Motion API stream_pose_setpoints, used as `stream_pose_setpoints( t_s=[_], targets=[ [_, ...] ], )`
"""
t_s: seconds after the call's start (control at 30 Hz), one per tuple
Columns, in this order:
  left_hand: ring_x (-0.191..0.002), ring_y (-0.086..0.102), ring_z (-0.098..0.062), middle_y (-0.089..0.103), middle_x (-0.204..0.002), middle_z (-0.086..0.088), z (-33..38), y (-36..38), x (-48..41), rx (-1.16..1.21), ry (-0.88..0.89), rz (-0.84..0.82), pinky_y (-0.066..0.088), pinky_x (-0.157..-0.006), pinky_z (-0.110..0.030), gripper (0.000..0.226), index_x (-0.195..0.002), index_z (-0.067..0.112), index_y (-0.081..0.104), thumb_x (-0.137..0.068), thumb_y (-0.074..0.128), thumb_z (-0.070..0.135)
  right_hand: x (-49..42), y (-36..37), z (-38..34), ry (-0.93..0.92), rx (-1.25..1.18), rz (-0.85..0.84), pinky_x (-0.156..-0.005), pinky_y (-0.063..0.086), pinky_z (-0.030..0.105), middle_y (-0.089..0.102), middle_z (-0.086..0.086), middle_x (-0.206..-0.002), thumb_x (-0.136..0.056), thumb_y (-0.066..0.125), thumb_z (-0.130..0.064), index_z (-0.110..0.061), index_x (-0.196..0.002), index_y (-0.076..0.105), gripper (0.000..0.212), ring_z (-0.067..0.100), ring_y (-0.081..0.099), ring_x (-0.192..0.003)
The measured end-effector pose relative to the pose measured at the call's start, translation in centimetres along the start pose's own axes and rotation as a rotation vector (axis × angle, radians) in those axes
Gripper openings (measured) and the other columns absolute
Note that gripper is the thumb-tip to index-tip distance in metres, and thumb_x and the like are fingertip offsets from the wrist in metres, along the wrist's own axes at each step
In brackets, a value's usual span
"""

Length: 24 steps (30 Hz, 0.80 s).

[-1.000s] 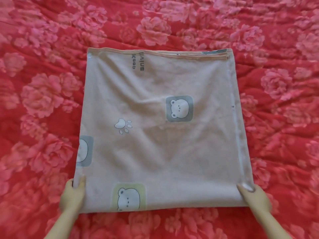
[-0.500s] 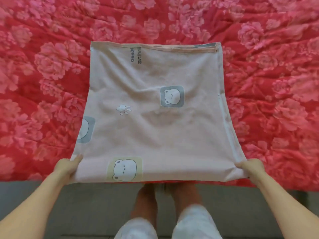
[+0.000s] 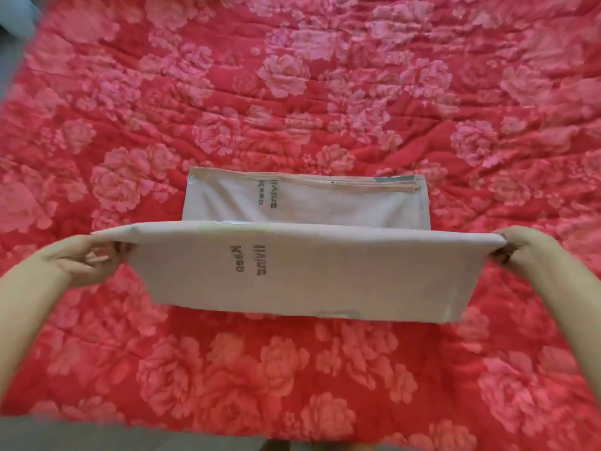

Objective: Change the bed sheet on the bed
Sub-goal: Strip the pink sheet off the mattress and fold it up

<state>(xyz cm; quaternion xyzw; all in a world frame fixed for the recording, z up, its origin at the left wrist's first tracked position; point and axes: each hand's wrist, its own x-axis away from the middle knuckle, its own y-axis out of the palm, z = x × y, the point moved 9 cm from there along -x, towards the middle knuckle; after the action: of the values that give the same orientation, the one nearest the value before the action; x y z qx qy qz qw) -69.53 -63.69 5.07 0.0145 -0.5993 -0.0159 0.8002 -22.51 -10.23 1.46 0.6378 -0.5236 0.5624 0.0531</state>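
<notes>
A moment ago the folded sheet (image 3: 309, 281) lay flat on the red floral quilt (image 3: 292, 92) with your hands at its two near corners. Now you have lifted that near edge and carried it forward, so the cloth hangs between your hands as a raised flap, its far part flat on the quilt just beyond your knuckles. I judge this to be another halving fold, packing the sheet up rather than spreading it. Your left hand (image 3: 87, 258) pinches the left corner, fingers curled under the cloth; your right hand (image 3: 523, 252) grips the right corner. Both forearms reach in level, the edge taut between them.
</notes>
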Motion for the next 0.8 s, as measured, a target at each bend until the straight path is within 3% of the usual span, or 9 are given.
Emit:
stream_pose_setpoints(
  t_s=[0.03,0.13,0.27,0.33,0.4,0.47,0.5,0.63,0.8],
  targets=[
    [-0.049,0.057,-0.005,0.06,-0.081,-0.013,1.4,1.5,-1.1,0.098,0.022,-0.013,0.038,-0.039,-0.006,0.081,-0.088,0.0,0.056,-0.017,0.068,-0.037,-1.3,1.0,-2.3,-0.006,-0.059,-0.016,-0.024,0.019,0.008,0.031,0.001,-0.024,-0.092,0.034,0.0,-0.009,-0.062,0.035,0.031,0.006,0.029,-0.016],
    [-0.045,0.058,-0.009,0.057,-0.086,-0.017,3.4,6.0,-4.9,0.255,0.083,0.096,0.044,-0.051,-0.001,0.007,-0.085,-0.005,0.054,-0.084,0.05,-0.01,-4.8,4.3,-7.1,0.008,-0.093,-0.034,-0.022,0.02,0.011,0.032,0.003,-0.024,-0.094,0.029,0.0,-0.007,-0.062,0.032,0.033,0.006,0.03,-0.016],
    [-0.034,0.057,-0.018,0.053,-0.083,-0.015,6.0,11.8,-12.3,0.315,0.176,0.05,0.048,-0.05,-0.009,0.025,-0.081,-0.007,0.05,-0.099,0.038,0.005,-10.7,8.5,-11.2,-0.103,-0.221,0.003,-0.024,0.029,0.012,0.046,0.005,-0.03,-0.092,0.034,0.001,-0.007,-0.072,0.042,0.023,0.006,0.041,-0.019],
    [-0.051,0.064,-0.019,0.054,-0.096,-0.014,6.5,13.4,-15.4,0.218,0.247,0.093,0.054,-0.063,-0.014,0.026,-0.08,-0.006,0.048,-0.1,0.034,0.003,-13.7,10.1,-11.5,-0.122,-0.37,0.047,-0.031,0.044,0.02,0.064,0.011,-0.063,-0.086,0.047,-0.004,-0.004,-0.097,0.054,0.014,0.012,0.057,-0.033],
    [-0.086,0.061,-0.021,0.053,-0.113,-0.011,7.1,14.0,-17.3,-0.003,0.436,0.191,0.052,-0.085,-0.028,0.018,-0.092,-0.003,0.051,-0.096,0.035,0.004,-14.5,11.1,-11.3,-0.202,-0.347,0.109,-0.057,0.058,0.032,0.065,0.017,-0.098,-0.078,0.059,-0.025,-0.013,-0.108,0.057,0.033,0.022,0.067,-0.064],
    [-0.101,0.057,-0.026,0.058,-0.121,-0.013,7.3,14.3,-16.3,-0.496,0.757,0.448,0.044,-0.096,-0.042,0.032,-0.119,0.005,0.053,-0.09,0.046,0.015,-12.2,10.9,-10.9,-0.438,0.037,0.302,-0.089,0.049,0.041,0.062,0.013,-0.119,-0.077,0.06,-0.044,-0.018,-0.118,0.057,0.049,0.029,0.061,-0.1],
    [-0.108,0.055,-0.032,0.057,-0.125,-0.017,6.6,15.7,-15.2,-0.811,0.94,0.54,0.041,-0.097,-0.045,0.042,-0.128,0.009,0.052,-0.088,0.049,0.022,-10.6,11.1,-9.9,-0.526,0.167,0.357,-0.094,0.044,0.043,0.06,0.012,-0.121,-0.079,0.057,-0.048,-0.016,-0.124,0.054,0.056,0.032,0.057,-0.109],
    [-0.134,0.035,-0.044,0.038,-0.148,-0.016,-4.9,24.0,-13.4,-1.608,1.453,0.316,0.021,-0.105,-0.064,0.06,-0.14,0.02,0.044,-0.086,0.041,0.046,-8.8,12.0,-1.1,-0.487,0.449,0.341,-0.093,0.04,0.049,0.056,0.023,-0.122,-0.069,0.037,-0.067,-0.007,-0.128,0.048,0.085,0.043,0.052,-0.112],
    [-0.146,0.004,-0.032,0.013,-0.158,0.0,-10.5,26.3,-18.9,-1.907,1.399,0.338,0.003,-0.109,-0.067,0.062,-0.145,0.035,0.023,-0.088,0.023,0.06,-8.8,11.5,4.0,-0.329,0.538,0.196,-0.076,0.04,0.041,0.062,0.011,-0.107,-0.075,0.044,-0.074,-0.013,-0.118,0.05,0.075,0.035,0.058,-0.099]
  ],
)
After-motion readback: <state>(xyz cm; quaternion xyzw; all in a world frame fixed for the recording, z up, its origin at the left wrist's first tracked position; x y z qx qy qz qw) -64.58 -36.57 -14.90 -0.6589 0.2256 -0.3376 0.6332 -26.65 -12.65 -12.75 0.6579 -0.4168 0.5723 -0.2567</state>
